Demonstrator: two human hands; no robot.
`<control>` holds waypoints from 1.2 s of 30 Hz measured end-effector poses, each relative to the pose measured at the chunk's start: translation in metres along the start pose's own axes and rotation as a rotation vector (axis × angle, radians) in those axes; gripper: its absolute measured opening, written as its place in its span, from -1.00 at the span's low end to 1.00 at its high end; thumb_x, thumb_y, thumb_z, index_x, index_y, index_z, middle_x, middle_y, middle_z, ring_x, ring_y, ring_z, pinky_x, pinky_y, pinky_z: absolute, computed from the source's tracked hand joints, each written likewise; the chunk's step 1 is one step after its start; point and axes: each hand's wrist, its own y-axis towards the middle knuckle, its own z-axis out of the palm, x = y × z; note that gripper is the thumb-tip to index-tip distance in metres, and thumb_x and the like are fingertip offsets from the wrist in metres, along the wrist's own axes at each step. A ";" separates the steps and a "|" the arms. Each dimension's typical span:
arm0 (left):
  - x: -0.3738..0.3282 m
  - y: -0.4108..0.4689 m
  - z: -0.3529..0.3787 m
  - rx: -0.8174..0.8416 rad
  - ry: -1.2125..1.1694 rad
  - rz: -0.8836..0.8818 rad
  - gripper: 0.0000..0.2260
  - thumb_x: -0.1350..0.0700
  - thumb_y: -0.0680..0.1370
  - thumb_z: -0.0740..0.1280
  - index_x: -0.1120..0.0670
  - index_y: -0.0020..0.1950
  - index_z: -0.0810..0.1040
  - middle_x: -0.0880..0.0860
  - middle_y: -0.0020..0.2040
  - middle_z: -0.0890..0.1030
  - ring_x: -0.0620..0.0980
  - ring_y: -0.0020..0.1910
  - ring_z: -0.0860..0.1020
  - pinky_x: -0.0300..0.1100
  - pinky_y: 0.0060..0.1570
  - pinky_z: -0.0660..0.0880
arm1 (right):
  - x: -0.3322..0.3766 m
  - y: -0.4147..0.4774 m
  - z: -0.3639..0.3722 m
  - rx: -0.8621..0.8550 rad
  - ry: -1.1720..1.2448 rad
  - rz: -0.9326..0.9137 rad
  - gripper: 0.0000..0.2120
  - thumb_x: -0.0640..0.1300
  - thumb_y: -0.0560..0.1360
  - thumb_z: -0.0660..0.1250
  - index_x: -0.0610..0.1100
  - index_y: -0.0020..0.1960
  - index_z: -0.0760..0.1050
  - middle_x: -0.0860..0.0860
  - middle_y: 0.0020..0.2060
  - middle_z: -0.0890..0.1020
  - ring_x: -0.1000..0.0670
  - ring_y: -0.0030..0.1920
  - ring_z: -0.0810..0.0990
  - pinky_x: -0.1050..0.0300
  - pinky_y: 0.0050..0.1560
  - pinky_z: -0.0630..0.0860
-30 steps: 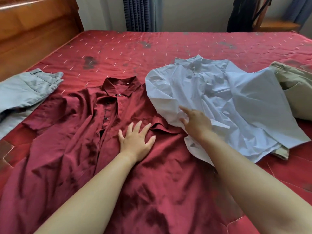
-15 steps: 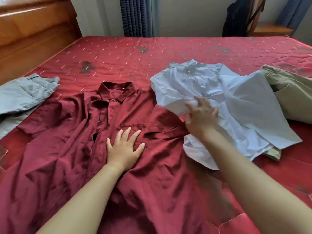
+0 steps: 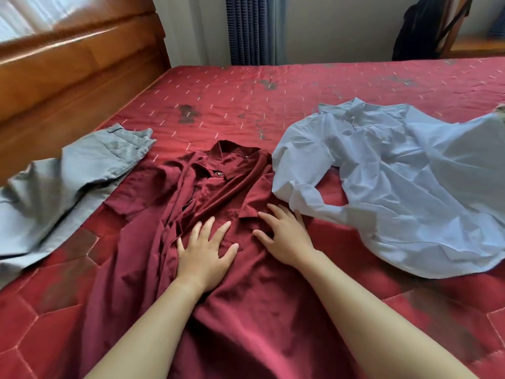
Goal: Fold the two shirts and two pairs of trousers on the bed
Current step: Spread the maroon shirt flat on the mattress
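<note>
A dark red shirt (image 3: 246, 310) lies collar-up in the middle of the red bed (image 3: 273, 105), rumpled along its button line. My left hand (image 3: 203, 251) presses flat on its chest with fingers spread. My right hand (image 3: 285, 233) rests flat beside it on the shirt's right shoulder. A crumpled pale blue shirt (image 3: 404, 192) lies to the right, apart from both hands. Grey trousers (image 3: 62, 187) lie at the left. Only a beige scrap of the second trousers (image 3: 501, 107) shows at the right edge.
A polished wooden headboard (image 3: 68, 72) runs along the left side. Beyond the far edge of the bed hang blue curtains (image 3: 250, 28), and a dark bag (image 3: 420, 26) hangs on a wooden chair at the back right.
My right hand has let go of the blue shirt and come down onto the red shirt. The blue shirt now lies further right, off the red one. The view has shifted left.
</note>
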 end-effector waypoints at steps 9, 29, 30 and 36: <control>0.011 0.011 -0.008 0.003 -0.006 0.089 -0.48 -0.29 0.53 -0.01 -0.15 0.46 0.18 -0.09 0.53 0.04 -0.03 0.50 -0.05 0.21 0.40 -0.05 | 0.034 0.013 -0.027 -0.412 -0.061 0.042 -0.67 0.05 0.38 0.41 -0.02 0.12 0.55 -0.03 0.16 0.55 -0.12 0.17 0.49 -0.08 0.09 0.45; -0.103 0.019 -0.009 0.136 -0.164 0.592 -0.47 -0.19 0.55 0.15 -0.26 0.48 0.05 -0.15 0.53 0.05 -0.10 0.49 0.08 0.10 0.43 0.11 | -0.097 -0.032 -0.148 -0.451 0.060 0.330 -0.65 -0.19 0.47 0.34 -0.24 0.24 0.47 -0.17 0.19 0.52 -0.19 0.18 0.49 0.02 0.19 0.38; -0.100 0.017 -0.009 0.148 -0.180 0.592 -0.48 -0.19 0.55 0.15 -0.27 0.48 0.06 -0.17 0.53 0.05 -0.13 0.49 0.06 0.11 0.44 0.07 | -0.081 -0.031 -0.139 -0.395 0.129 0.222 -0.65 -0.18 0.46 0.36 -0.21 0.22 0.49 -0.14 0.17 0.53 -0.15 0.16 0.51 0.05 0.18 0.39; -0.039 0.017 -0.024 0.003 -0.099 0.391 -0.50 -0.19 0.56 0.11 -0.21 0.49 0.10 -0.16 0.52 0.05 -0.13 0.50 0.01 0.10 0.43 -0.01 | -0.021 -0.002 -0.072 -0.067 0.211 0.261 -0.44 0.12 0.45 0.34 -0.09 0.37 0.34 -0.09 0.29 0.42 -0.10 0.28 0.42 0.02 0.27 0.37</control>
